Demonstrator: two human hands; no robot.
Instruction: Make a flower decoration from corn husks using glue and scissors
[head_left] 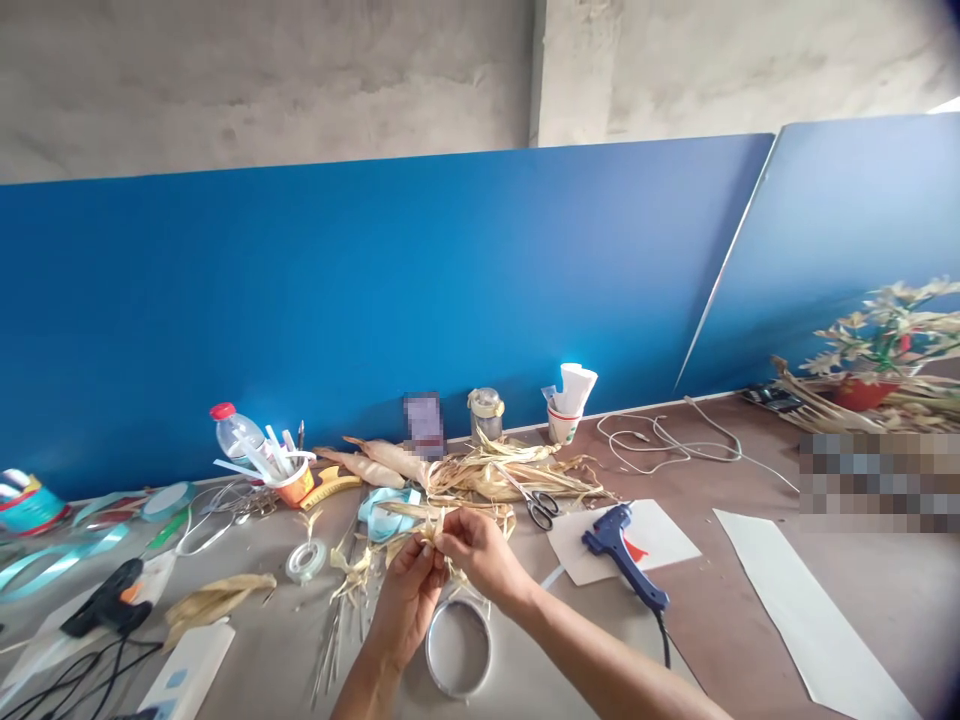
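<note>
Silvery and thin-walled, a ring (429,648) sits on the table (270,650) just below the wrists, where a dropping forearm might nudge it. Beyond it the left hand (416,572) and right hand (478,550) meet, each grip pinching a pale husk piece (436,526) largely hidden by the fingers; something so dry would probably split if squeezed too hard. To their right, a blue glue gun (621,545) lies on a white card (675,538); a forearm catching its cord (666,645) could drag it off. Farther back, scissors (543,510) beside loose husks (480,476) might snag them. An orange cup (295,487) holds pale sticks (262,462); a white cup (564,426) holds rolled paper (577,386). Whatever fills the lidded jar (487,418) is unclear. Far right, a red pot (862,393) carries pale flowers (892,318).
</note>
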